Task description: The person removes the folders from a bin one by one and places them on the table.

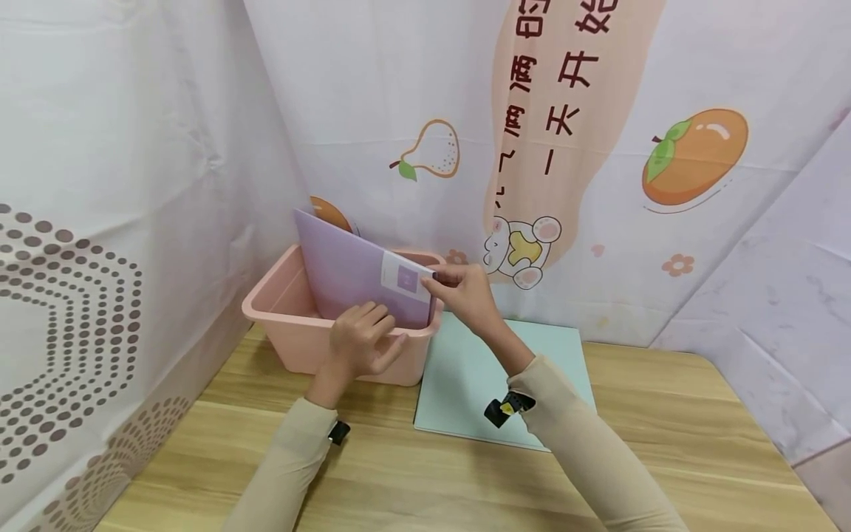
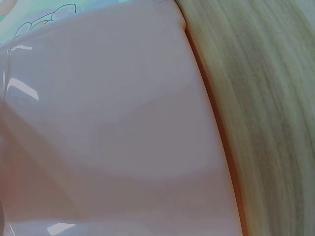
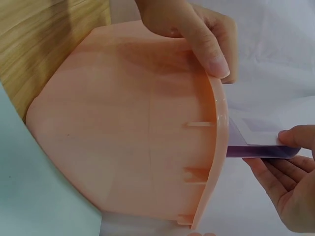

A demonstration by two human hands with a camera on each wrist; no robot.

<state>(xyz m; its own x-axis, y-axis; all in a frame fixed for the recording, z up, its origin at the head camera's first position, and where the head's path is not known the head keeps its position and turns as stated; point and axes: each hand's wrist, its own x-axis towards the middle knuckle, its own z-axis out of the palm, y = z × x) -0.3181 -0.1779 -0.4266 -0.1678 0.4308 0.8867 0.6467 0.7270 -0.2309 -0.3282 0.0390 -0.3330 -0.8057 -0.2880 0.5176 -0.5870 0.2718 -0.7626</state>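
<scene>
A pale purple folder with a white label leans at a slant inside the pink plastic bin. My right hand pinches its upper right corner, the thumb on the label side and the fingers behind, as the right wrist view shows. My left hand grips the bin's front rim, the thumb outside and the fingers over the edge. The folder's lower part is hidden by the bin wall. In the left wrist view the bin's side fills most of the picture, and little of the hand shows.
A flat mint-green folder or board lies on the wooden table, right beside the bin and under the right forearm. A printed curtain hangs behind the table, and another curtain stands along the left.
</scene>
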